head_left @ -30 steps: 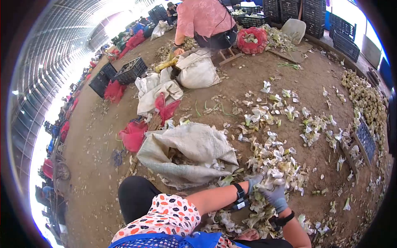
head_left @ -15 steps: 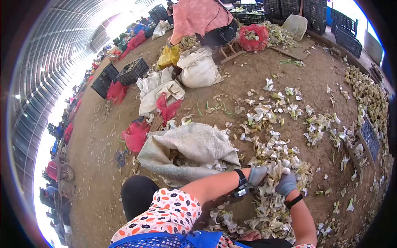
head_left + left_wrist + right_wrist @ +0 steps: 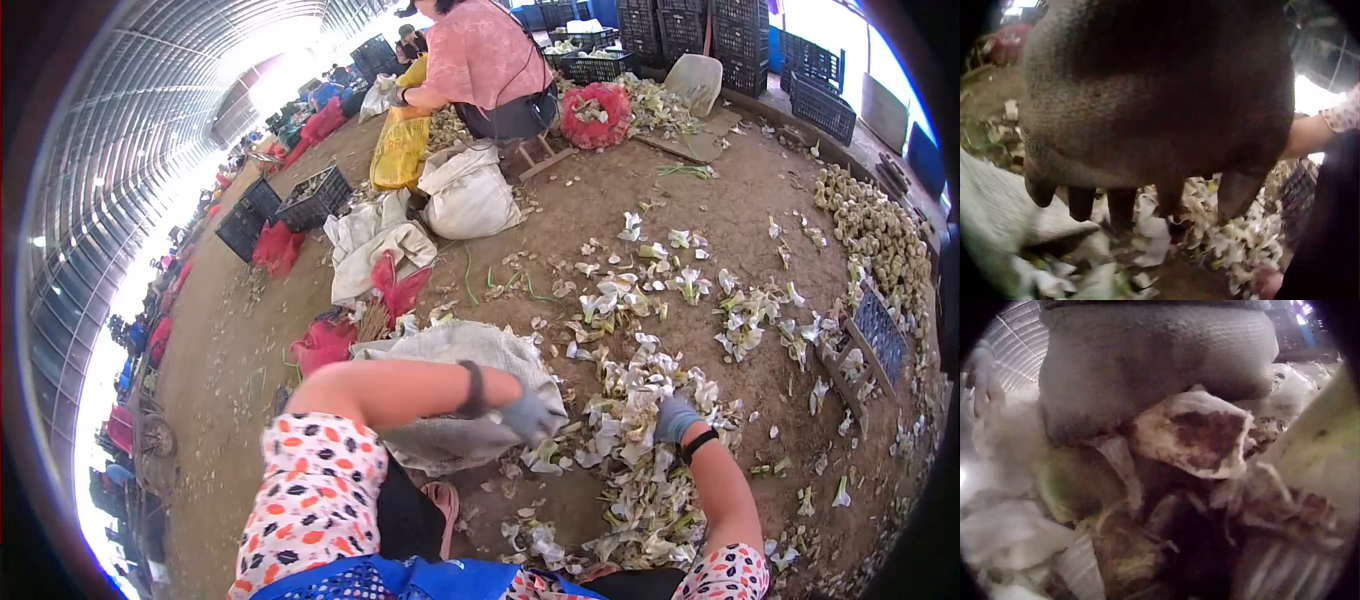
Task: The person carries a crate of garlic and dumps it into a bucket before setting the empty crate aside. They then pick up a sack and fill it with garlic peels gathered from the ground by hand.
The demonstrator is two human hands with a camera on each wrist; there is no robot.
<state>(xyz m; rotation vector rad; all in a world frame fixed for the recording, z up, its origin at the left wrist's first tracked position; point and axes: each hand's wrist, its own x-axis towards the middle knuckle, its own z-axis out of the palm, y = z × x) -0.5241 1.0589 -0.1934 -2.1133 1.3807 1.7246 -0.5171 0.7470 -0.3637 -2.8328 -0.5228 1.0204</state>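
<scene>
My left hand (image 3: 530,412), in a grey knit glove, is over the right edge of a large whitish woven sack (image 3: 450,345). Its fingers point down, spread apart, and nothing shows between them in the left wrist view. My gloved right hand (image 3: 677,418) is down in a heap of pale papery husks (image 3: 640,470) that look like garlic skins. In the right wrist view, a brown-stained husk (image 3: 1194,434) lies against the glove (image 3: 1154,369). The right fingertips are hidden among the husks, and I cannot tell whether they grip anything.
Pale bulbs (image 3: 875,235) are heaped along the right edge, near a slatted frame (image 3: 865,350). Ahead, a person (image 3: 490,60) holds a yellow bag (image 3: 402,148) beside a white sack (image 3: 470,195). Red net bags (image 3: 325,343) lie left of the woven sack. Black crates (image 3: 315,198) stand farther back.
My left hand has left the husk heap and swung left to the woven sack. The right hand stays in the heap. White bulbs seen between the hands are out of sight. The person ahead has raised the yellow bag.
</scene>
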